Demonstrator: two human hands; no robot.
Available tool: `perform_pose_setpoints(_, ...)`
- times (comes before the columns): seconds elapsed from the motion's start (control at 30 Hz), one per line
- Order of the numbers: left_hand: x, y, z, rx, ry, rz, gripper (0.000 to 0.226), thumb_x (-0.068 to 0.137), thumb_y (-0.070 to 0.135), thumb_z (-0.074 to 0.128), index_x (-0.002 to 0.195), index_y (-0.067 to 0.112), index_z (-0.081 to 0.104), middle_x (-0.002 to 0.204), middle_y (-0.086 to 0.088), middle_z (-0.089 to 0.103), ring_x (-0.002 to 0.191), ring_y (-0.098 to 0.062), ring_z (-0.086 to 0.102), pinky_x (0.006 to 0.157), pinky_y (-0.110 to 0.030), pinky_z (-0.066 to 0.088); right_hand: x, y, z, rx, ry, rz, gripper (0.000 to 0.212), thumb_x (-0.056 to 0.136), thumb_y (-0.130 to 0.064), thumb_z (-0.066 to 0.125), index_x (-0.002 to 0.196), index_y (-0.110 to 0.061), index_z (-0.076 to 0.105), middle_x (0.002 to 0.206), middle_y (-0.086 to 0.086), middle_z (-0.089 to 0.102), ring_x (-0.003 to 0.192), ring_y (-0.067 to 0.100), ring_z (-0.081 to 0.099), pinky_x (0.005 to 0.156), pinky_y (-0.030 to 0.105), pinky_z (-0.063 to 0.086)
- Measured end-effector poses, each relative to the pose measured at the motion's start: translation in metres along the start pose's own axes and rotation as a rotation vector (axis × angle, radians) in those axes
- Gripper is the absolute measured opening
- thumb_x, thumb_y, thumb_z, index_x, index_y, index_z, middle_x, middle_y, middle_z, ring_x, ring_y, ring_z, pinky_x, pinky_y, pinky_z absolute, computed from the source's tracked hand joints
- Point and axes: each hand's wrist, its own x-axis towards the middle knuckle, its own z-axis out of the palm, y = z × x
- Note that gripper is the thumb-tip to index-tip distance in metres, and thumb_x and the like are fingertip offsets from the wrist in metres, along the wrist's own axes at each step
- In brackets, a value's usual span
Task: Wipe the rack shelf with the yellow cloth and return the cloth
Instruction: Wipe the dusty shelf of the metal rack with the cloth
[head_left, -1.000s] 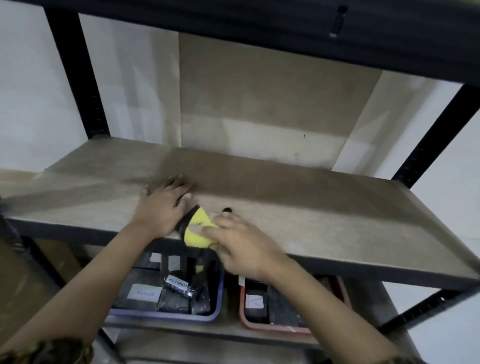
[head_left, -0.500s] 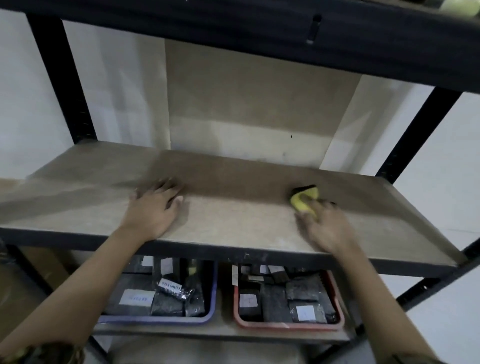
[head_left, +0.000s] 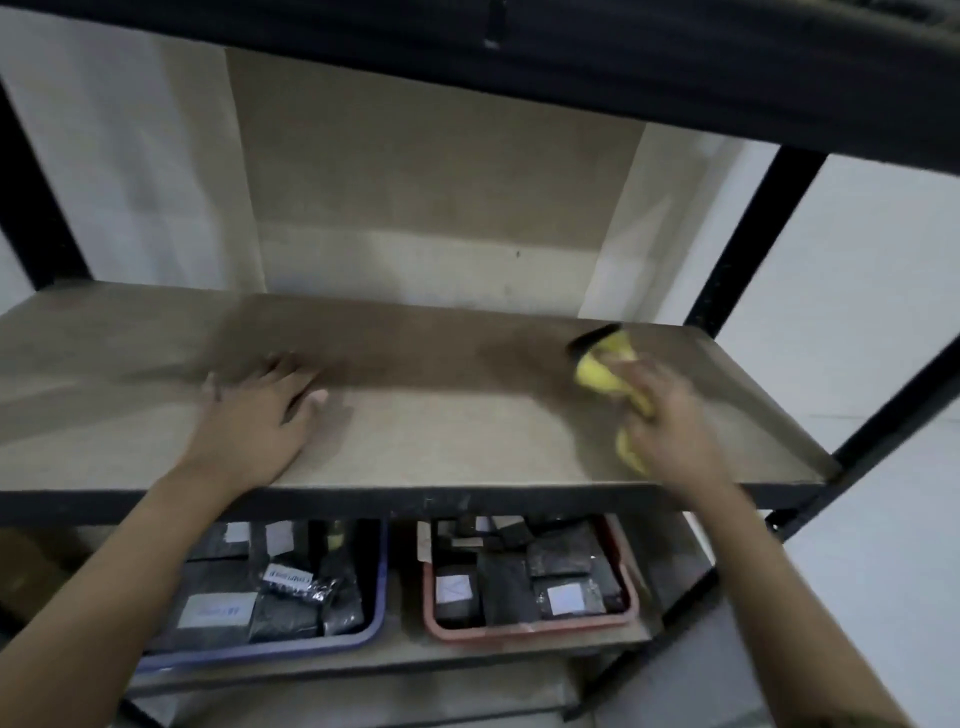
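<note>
Bare brown fibreboard rack shelf, far right end: crumpled yellow cloth gripped under right hand (fingers curled round it), left hand flat, fingers spread, presumably bracing.

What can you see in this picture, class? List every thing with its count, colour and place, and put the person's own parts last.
rack shelf: one, brown board in a black frame, middle of view.
cloth: one, yellow with a dark edge, right part of the shelf, under the right hand.
blue tray: one, lower shelf, left, holding dark packets with white labels.
red tray: one, lower shelf, right, holding dark packets with white labels.
wall: white, behind the rack.
left hand: one, flat on the shelf, left of centre.
right hand: one, gripping the cloth.
</note>
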Motion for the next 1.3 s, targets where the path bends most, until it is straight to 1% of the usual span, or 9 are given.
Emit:
perform_pose_setpoints(0.17,0.009,0.051,0.022,-0.007,-0.101,0.130,0.068,0.086,0.066,0.010,0.141,0.035,0.033,0.154,0.008,0.026,0.144,-0.013,0.015,0.112,-0.058,0.005,0.017,0.141,-0.067,-0.304,-0.099,0.538,0.046,0.092,-0.030,0.043,0.137,-0.026,0.040,0.140,0.018,0.045,0.121,0.041,0.046,0.100,0.045,0.038)
perform_pose_setpoints(0.3,0.013,0.047,0.027,-0.005,-0.105,0.119,0.070,0.084,0.071,0.012,0.142,0.037,0.029,0.156,0.012,0.019,0.144,-0.009,0.012,0.114,-0.056,0.006,0.014,0.142,-0.047,-0.433,-0.093,0.634,0.052,0.092,-0.047,0.036,0.139,-0.026,0.035,0.144,0.016,0.042,0.124,0.042,0.043,0.102,0.047,0.036)
perform_pose_setpoints(0.43,0.012,0.052,0.024,-0.036,-0.092,0.114,0.066,0.085,0.067,0.016,0.141,0.036,0.033,0.154,0.012,0.023,0.144,-0.009,0.015,0.114,-0.056,0.006,0.002,0.054,0.004,-0.360,-0.134,0.271,0.042,0.093,-0.037,0.042,0.133,-0.025,0.047,0.135,0.014,0.053,0.115,0.034,0.053,0.092,0.038,0.044)
perform_pose_setpoints(0.57,0.008,0.059,0.020,-0.053,-0.090,0.099,0.063,0.084,0.060,0.019,0.140,0.036,0.035,0.154,0.013,0.024,0.144,-0.008,0.016,0.113,-0.053,0.007,-0.032,-0.055,0.061,-0.239,-0.240,-0.257,0.042,0.087,-0.032,0.049,0.129,-0.031,0.050,0.130,0.004,0.057,0.114,0.029,0.050,0.091,0.035,0.040)
perform_pose_setpoints(0.67,0.007,0.063,0.017,-0.045,-0.084,0.086,0.047,0.095,0.048,0.031,0.140,0.035,0.035,0.154,0.012,0.024,0.144,-0.008,0.016,0.114,-0.053,0.008,-0.034,-0.079,0.061,-0.163,-0.334,-0.412,0.048,0.085,-0.020,0.052,0.131,-0.032,0.048,0.136,0.002,0.052,0.113,0.030,0.044,0.087,0.034,0.035)
perform_pose_setpoints(0.73,0.006,0.062,0.016,-0.053,-0.088,0.089,0.047,0.094,0.044,0.034,0.140,0.034,0.036,0.154,0.012,0.024,0.144,-0.007,0.015,0.115,-0.052,0.007,-0.019,-0.053,0.038,-0.233,-0.257,-0.317,0.052,0.083,-0.016,0.052,0.133,-0.031,0.046,0.132,0.006,0.053,0.114,0.032,0.045,0.086,0.036,0.038)
perform_pose_setpoints(0.93,0.007,0.062,0.014,-0.078,-0.099,0.082,0.063,0.084,0.060,0.021,0.139,0.035,0.037,0.153,0.014,0.026,0.143,-0.007,0.017,0.115,-0.053,0.009,0.036,0.104,-0.044,-0.411,-0.038,0.341,0.040,0.086,-0.012,0.043,0.126,-0.012,0.049,0.119,0.023,0.056,0.105,0.041,0.052,0.090,0.042,0.043)
perform_pose_setpoints(1.1,0.007,0.060,0.017,-0.072,-0.085,0.080,0.065,0.080,0.060,0.020,0.138,0.037,0.038,0.152,0.014,0.029,0.142,-0.008,0.021,0.115,-0.051,0.011,0.060,0.162,-0.027,-0.484,-0.069,0.439,0.035,0.090,-0.036,0.038,0.122,-0.030,0.051,0.122,0.014,0.057,0.110,0.037,0.050,0.095,0.040,0.039)
perform_pose_setpoints(1.3,0.007,0.059,0.018,-0.083,-0.096,0.049,0.063,0.080,0.061,0.020,0.138,0.041,0.035,0.151,0.018,0.026,0.141,-0.003,0.019,0.116,-0.047,0.008,0.136,0.174,0.007,-0.566,-0.210,0.392,0.043,0.091,-0.021,0.038,0.132,-0.009,0.045,0.145,0.020,0.033,0.132,0.038,0.032,0.107,0.047,0.033)
